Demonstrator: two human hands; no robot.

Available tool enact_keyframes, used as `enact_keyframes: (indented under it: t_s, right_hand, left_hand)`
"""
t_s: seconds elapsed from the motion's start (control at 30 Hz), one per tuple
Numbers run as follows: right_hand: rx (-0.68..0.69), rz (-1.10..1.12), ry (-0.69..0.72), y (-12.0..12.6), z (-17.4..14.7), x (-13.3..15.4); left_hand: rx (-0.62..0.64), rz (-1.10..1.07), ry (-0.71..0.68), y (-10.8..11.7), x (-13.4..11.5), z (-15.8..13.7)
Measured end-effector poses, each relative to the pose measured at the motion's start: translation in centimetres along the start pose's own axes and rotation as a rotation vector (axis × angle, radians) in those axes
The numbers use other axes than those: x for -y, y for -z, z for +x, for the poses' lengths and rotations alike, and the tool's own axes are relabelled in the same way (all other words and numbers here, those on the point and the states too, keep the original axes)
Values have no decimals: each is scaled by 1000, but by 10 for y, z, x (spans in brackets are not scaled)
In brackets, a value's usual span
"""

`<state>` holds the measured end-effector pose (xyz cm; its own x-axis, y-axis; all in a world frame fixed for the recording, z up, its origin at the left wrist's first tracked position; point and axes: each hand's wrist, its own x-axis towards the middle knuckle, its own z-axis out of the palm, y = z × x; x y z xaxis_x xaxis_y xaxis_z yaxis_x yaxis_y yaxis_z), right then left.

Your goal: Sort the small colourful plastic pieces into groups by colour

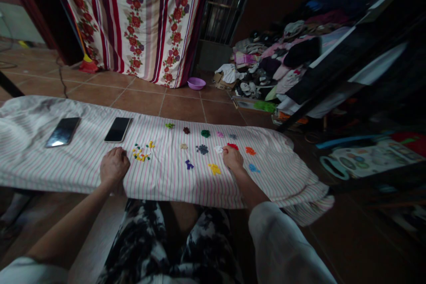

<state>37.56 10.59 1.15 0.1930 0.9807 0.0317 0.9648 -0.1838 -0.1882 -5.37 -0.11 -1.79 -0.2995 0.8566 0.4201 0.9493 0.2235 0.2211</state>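
Note:
My right hand reaches over the cloth, thumb and finger pinched at the edge of a heap of small white pieces. Whatever lies between those fingertips is too small to make out. Just beyond its knuckles shows a heap of red pieces, partly covered by the hand. Resting on the cloth at the left, my left hand has its fingers curled down; their tips and anything under them are hidden. Close to its right lies a loose mixed scatter of yellow, green, white and orange pieces.
Around my right hand lie single-colour heaps, among them yellow, grey, orange and blue. Two phones lie at the left of the striped cloth. Beyond are a purple basin and piled clothes.

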Motion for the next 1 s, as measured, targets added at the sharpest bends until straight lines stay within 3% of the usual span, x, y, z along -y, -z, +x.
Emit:
enact_keyframes:
  t_s: [0.67,1.0]
  right_hand:
    - [-1,14,4,3,2,-5]
    - [-50,82,94,-6,10,-7]
  left_hand:
    - [24,-17,-4,-2,3,1]
    - [26,-23,-1,0,2,1]
